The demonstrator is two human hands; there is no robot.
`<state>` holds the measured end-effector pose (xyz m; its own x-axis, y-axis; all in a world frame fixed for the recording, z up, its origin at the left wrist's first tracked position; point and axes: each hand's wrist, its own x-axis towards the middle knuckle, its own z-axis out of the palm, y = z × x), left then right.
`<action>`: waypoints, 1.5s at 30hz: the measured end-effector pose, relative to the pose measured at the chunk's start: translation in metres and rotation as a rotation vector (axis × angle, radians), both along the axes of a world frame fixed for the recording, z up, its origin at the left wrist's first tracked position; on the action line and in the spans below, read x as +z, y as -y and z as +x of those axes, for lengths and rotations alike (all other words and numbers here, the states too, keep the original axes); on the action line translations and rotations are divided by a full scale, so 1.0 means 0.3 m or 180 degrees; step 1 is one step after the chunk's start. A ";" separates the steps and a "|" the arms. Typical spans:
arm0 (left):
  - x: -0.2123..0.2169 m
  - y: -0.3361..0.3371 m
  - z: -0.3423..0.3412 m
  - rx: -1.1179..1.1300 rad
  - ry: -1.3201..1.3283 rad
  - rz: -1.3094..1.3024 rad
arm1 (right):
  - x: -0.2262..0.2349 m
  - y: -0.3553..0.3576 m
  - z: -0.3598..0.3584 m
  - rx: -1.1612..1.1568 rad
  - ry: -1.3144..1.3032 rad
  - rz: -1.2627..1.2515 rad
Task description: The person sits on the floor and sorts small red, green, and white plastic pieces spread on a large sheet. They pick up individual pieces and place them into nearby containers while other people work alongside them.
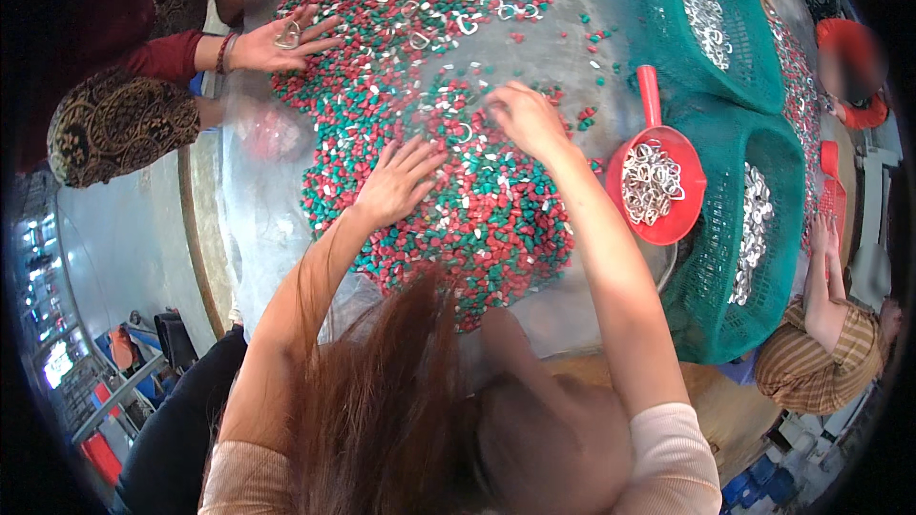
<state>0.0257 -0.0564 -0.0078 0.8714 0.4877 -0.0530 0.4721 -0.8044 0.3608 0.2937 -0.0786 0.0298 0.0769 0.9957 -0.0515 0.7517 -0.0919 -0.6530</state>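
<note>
Left hand (396, 181) flat, fingers spread, on red-and-green pellet heap (477, 219). Right hand (525, 114) farther, fingertips pinched into pellets near a small metal ring (465, 133); grasp unclear. Red scoop (658, 186) of metal rings right. Green baskets (763, 219) beyond.

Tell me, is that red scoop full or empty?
Partly full: the red scoop holds a loose heap of silver metal rings, with bare red showing around them.
</note>
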 end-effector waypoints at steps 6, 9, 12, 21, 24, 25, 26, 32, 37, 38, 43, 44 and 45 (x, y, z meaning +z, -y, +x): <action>0.105 0.060 -0.195 0.0661 0.0109 -0.0368 | -0.161 -0.227 -0.181 0.0481 0.1084 -0.0068; 0.093 0.026 -0.181 0.0741 0.0601 -0.0043 | -0.138 -0.285 -0.225 0.0463 0.1778 -0.0540; 0.076 -0.038 -0.072 0.0684 0.1094 0.0179 | -0.130 -0.302 -0.198 0.0457 0.1831 -0.0790; -0.101 -0.057 0.254 0.0377 0.0188 0.0073 | -0.151 -0.109 -0.030 -0.0202 0.1120 -0.0243; -0.081 -0.119 0.314 0.0664 -0.0299 -0.0032 | -0.172 -0.086 0.010 -0.0847 -0.0912 0.0216; -0.121 -0.095 0.354 0.0743 -0.0314 0.0000 | -0.249 -0.035 0.081 -0.0707 -0.1362 0.0385; -0.133 -0.105 0.356 0.0628 -0.0149 0.0308 | -0.215 -0.017 0.079 -0.1110 -0.2303 -0.0035; -0.094 -0.066 0.322 0.0727 -0.0619 0.0702 | -0.190 0.031 0.049 -0.0957 -0.1864 -0.0592; -0.049 -0.076 0.331 0.0896 -0.0727 0.0228 | -0.127 0.048 0.059 -0.0828 -0.1908 -0.0410; -0.025 -0.096 0.327 0.0891 -0.0840 0.0058 | -0.099 0.051 0.052 -0.0854 -0.1686 -0.0256; -0.019 -0.148 0.207 0.1713 0.0065 -0.0650 | -0.092 0.014 0.001 -0.0618 -0.1509 -0.0509; 0.022 -0.149 0.178 0.1651 0.0420 -0.0717 | 0.001 0.001 -0.060 -0.0487 -0.1640 -0.0480; 0.043 -0.156 0.164 0.1458 0.0691 -0.1174 | -0.003 -0.001 -0.088 -0.0361 -0.1737 -0.0228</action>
<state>0.0750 -0.0095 0.0050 0.5880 0.7977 -0.1343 0.6242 -0.3419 0.7024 0.2672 -0.0783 0.0289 0.1265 0.9753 -0.1809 0.2896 -0.2107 -0.9337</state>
